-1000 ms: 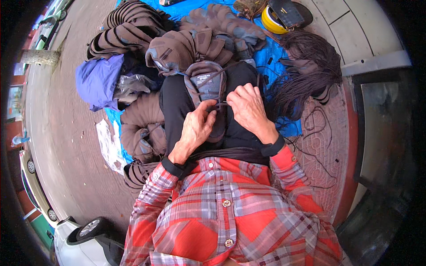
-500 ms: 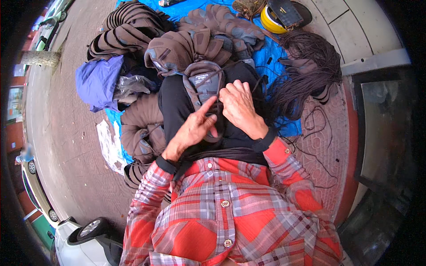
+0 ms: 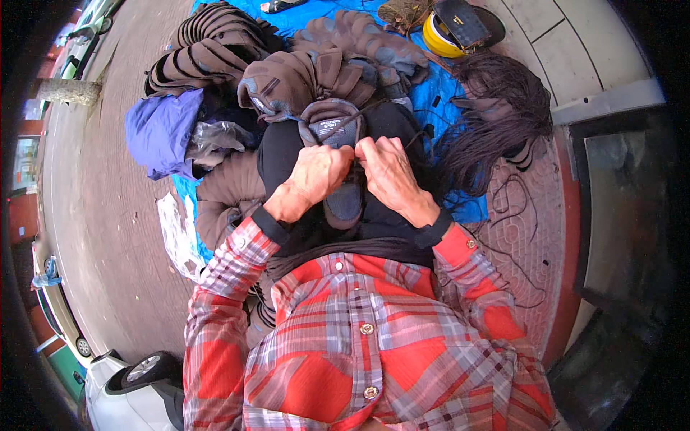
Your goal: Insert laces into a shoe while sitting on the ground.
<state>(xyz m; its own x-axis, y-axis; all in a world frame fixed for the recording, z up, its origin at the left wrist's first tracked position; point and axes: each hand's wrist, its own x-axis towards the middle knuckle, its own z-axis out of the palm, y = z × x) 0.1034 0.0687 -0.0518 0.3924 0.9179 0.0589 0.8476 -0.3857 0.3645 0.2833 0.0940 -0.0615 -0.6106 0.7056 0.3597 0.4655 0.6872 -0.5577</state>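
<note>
A grey-brown shoe upper (image 3: 333, 131) lies across my lap on black trousers, its padded collar and tongue pointing away from me and its rounded toe towards me. Over its eyelets my two hands meet, thumbs and fingers pinched. My left hand (image 3: 320, 174) is closed on a dark shoelace, mostly hidden by the fingers. Just beside it, my right hand (image 3: 392, 169) is closed too, pinching the lace at the upper's right edge. Both hands hide the middle of the upper.
Several fanned stacks of matching uppers (image 3: 287, 82) lie ahead on a blue tarp (image 3: 442, 100). At right is a bundle of dark laces (image 3: 496, 122), with loose strands on the paving. A purple bag (image 3: 164, 133) sits left; a yellow container (image 3: 440, 39) with a black pouch stands far right.
My left hand, which had its index finger stretched out, has closed and moved up and slightly right to meet the right hand. The toe of the upper is now more exposed.
</note>
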